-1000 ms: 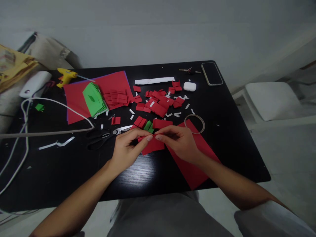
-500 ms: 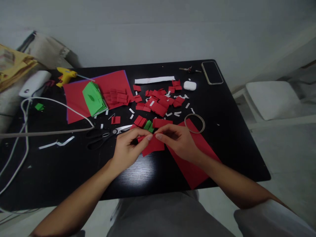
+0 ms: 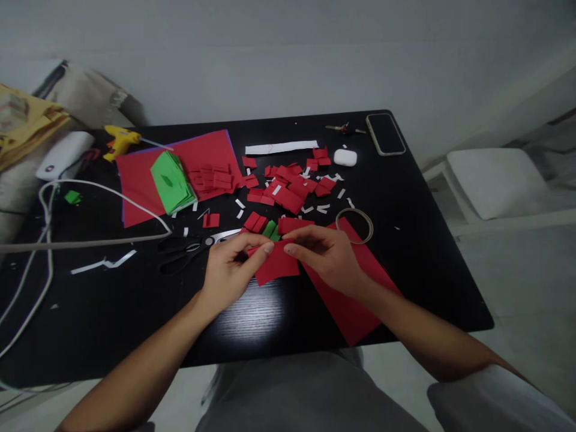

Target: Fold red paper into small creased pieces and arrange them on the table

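Observation:
Between my two hands is a small piece of red paper (image 3: 279,264), pinched along its far edge. My left hand (image 3: 234,264) grips the left part of that edge, thumb on top. At the right part of the edge, the thumb and fingers of my right hand (image 3: 326,255) are closed on it. A larger red paper sheet (image 3: 355,306) lies partly under my right hand. Just beyond the fingers are folded red pieces (image 3: 294,224) and a green folded piece (image 3: 270,229). Scissors (image 3: 193,246) with black handles lie left of my left hand, their blades reaching toward it.
Red folded pieces (image 3: 290,189) and white scraps are heaped mid-table. A green paper stack (image 3: 171,183) rests on red sheets (image 3: 135,198). Around them lie a glue gun (image 3: 121,141), a white cable (image 3: 103,242), a ring-shaped roll (image 3: 371,228), a white case (image 3: 345,157) and a phone (image 3: 386,134).
My left thumb has slid slightly left along the paper's far edge, so the thumbs are farther apart. Both hands still hold the red paper.

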{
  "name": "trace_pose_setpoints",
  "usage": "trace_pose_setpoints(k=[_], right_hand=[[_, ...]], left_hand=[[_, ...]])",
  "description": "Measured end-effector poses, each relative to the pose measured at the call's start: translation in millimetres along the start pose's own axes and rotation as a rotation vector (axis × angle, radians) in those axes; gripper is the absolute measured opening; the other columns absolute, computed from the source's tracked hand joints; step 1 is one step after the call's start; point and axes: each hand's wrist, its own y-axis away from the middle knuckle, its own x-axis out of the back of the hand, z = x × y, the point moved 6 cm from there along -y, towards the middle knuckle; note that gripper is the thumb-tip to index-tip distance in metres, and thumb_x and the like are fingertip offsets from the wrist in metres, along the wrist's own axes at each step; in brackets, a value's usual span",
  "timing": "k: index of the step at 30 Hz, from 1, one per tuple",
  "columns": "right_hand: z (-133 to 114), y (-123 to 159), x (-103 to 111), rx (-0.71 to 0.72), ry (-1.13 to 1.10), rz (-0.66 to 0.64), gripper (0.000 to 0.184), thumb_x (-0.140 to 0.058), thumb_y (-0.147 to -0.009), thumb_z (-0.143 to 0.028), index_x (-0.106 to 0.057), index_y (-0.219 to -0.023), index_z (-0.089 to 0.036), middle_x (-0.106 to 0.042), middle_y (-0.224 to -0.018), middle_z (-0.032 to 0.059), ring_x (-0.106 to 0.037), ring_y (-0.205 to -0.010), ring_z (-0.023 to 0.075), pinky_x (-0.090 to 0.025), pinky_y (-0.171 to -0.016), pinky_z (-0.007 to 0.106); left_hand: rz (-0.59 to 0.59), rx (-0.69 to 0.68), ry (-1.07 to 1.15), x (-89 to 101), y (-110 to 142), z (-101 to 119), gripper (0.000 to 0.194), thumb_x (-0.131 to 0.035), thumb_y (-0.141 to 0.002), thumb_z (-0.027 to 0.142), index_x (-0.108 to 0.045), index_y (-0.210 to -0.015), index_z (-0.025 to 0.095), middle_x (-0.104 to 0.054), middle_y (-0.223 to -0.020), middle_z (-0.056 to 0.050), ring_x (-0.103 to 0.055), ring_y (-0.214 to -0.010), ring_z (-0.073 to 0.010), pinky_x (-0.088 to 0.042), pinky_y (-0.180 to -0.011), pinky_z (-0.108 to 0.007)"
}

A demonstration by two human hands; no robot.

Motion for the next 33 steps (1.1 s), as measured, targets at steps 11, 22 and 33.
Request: trace_pose_setpoints(k=[11,22,33], right_hand=[[-2.3,0.4,1.2,0.042,0.032,0.032,0.016,-0.085,-0.084,-0.03,-0.077,-0.094,-0.021,-0.08,-0.09,0.0015,-0.075,-0.082,0.0161,-0.063,-0.077,0.029],[-17.3,5.8,3.9,0.248,0.171,0.1,0.013,-0.083,-0.087,-0.018,-0.078,-0.098,-0.023,-0.082,-0.094,0.0002,-0.075,-0.082,0.0148,-0.061,-0.072,0.026],[-20.3,6.1,3.8,0.277,0.197,0.078,0.012,-0.083,-0.087,-0.018,-0.079,-0.097,-0.023,-0.083,-0.092,-0.0004,-0.076,-0.077,0.0136,-0.062,-0.07,0.025]], left_hand=[[-0.011,0.198,0.138,0.2,-4.2,-7.9,0.013,-0.072,-0.092,0.026,-0.075,-0.082,0.018,-0.067,-0.066,0.002,-0.056,-0.057,-0.0098,-0.045,-0.055,-0.02],[-0.042,-0.1,0.182,-3.0,2.7,2.8,0.034,-0.076,-0.091,0.01,-0.073,-0.122,0.022,-0.081,-0.097,-0.001,-0.075,-0.08,-0.0092,-0.061,-0.078,-0.018],[0.004,-0.058,0.166,-3.7,4.2,3.1,0.023,-0.079,-0.089,0.012,-0.078,-0.11,0.021,-0.083,-0.091,0.001,-0.078,-0.076,-0.0099,-0.063,-0.077,-0.018]])
